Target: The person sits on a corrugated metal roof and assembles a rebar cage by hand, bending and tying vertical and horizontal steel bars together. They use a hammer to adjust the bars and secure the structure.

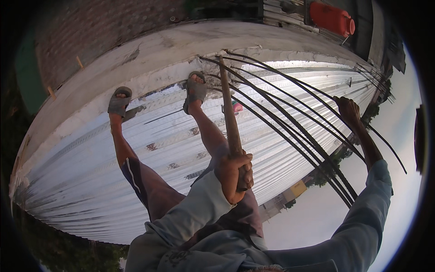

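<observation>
My left hand point(235, 174) is wrapped round the thick near end of a wooden pole point(230, 109). From there the pole runs away from me, and its far tip is by the foot of several dark steel rebars point(290, 119). These long bars rise from the concrete ledge and lean over to the right. My right hand point(349, 111), raised at the right, is closed round the topmost rebar point(294, 81), whose free end curves down past my wrist. Whether the pole's tip touches a bar or the concrete, I cannot tell.
I stand in grey sandals on white corrugated roofing sheets point(136, 181) beside a concrete ledge point(158, 50). Beyond it are a brick surface point(104, 36) and a red tank point(331, 19). A pink object point(236, 107) lies behind the pole. More rebars point(376, 81) stand at the far right.
</observation>
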Demonstrator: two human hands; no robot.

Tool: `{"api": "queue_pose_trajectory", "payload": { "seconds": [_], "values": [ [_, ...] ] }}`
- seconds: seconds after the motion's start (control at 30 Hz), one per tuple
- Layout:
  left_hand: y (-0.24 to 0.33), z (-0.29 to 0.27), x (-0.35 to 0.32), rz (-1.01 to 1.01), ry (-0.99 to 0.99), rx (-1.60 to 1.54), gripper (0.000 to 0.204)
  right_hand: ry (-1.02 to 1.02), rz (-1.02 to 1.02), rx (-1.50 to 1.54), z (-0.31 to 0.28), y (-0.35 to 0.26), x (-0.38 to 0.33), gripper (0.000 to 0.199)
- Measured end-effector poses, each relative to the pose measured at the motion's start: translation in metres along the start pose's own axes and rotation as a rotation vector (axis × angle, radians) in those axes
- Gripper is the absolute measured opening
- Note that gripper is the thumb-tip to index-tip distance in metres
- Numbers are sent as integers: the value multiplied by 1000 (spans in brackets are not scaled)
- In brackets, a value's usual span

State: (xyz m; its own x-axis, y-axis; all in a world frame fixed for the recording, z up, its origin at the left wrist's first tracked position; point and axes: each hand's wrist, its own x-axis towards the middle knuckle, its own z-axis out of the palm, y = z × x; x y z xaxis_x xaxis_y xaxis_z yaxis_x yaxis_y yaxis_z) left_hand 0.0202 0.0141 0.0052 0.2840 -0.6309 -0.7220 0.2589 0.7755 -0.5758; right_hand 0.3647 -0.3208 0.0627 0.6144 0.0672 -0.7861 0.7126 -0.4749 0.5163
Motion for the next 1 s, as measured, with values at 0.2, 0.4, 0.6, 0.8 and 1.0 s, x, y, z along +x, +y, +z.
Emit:
{"api": "queue_pose_trajectory", "payload": {
  "seconds": [0.2, 0.4, 0.6, 0.8, 1.0],
  "values": [
    [1, 16, -1, -5, 30, -11, 16, 79, -58, 17, -26, -37, -36, 23],
    [6, 28, -2, 22, 42, 10, 13, -61, -146, 218, -48, -71, -70, 13],
    [-17, 14, 9, 91, -34, -76, 15, -181, -293, 275, -92, -113, -84, 14],
    [-11, 10, 11, 36, 76, 39, 15, -477, 151, 506, -179, -207, -96, 31],
    [4, -3, 11, -14, 11, 10, 16, -245, -296, 177, -162, -164, -82, 20]
  ]
}}
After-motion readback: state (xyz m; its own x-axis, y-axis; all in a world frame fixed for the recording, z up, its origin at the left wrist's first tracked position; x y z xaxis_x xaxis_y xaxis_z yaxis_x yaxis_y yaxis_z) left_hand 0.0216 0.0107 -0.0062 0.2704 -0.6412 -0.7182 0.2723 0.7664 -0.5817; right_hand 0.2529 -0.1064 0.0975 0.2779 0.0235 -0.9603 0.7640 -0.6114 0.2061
